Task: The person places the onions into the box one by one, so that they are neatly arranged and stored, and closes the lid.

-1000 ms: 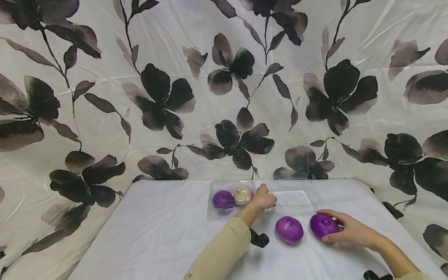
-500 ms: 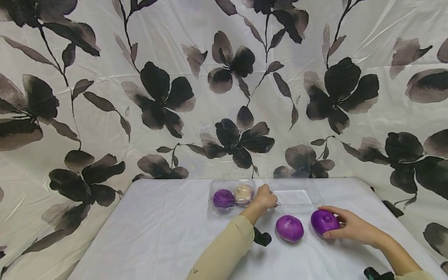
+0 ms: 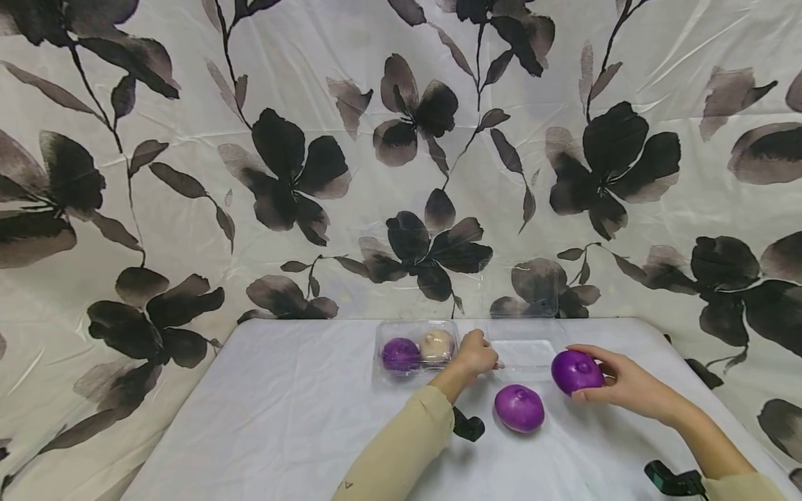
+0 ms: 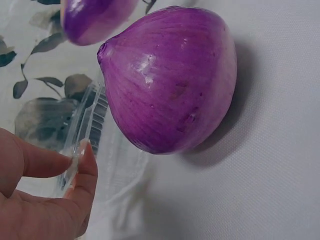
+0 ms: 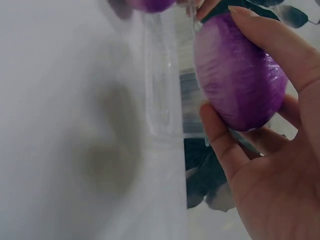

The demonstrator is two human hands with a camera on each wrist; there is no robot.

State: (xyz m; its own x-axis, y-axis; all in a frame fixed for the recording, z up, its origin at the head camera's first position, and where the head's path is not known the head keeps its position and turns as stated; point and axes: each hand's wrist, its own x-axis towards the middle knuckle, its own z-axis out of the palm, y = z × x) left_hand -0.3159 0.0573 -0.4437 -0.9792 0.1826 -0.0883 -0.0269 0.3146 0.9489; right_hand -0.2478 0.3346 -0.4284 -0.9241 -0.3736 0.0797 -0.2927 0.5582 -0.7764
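Observation:
My right hand [image 3: 626, 381] grips a purple onion [image 3: 575, 372], thumb on one side and fingers on the other, raised off the white cloth. In the right wrist view that onion [image 5: 240, 72] shows its glossy skin between thumb and fingertips. With thumb and fingers my left hand [image 3: 475, 353] pinches the rim of an open clear plastic box [image 3: 529, 353], also seen in the left wrist view, where the box edge [image 4: 82, 132] passes between the fingertips. Another purple onion [image 3: 519, 408] lies on the cloth in front of the box.
Left of my left hand stands a second clear plastic box [image 3: 383, 372] holding a purple onion [image 3: 399, 355] and a pale one [image 3: 435, 345]. A white cloth [image 3: 269, 417] covers the table, and a floral sheet [image 3: 301, 90] hangs behind its far edge.
My right hand has lifted its onion off the cloth and moved it toward the open box. The left hand stays at the box rim.

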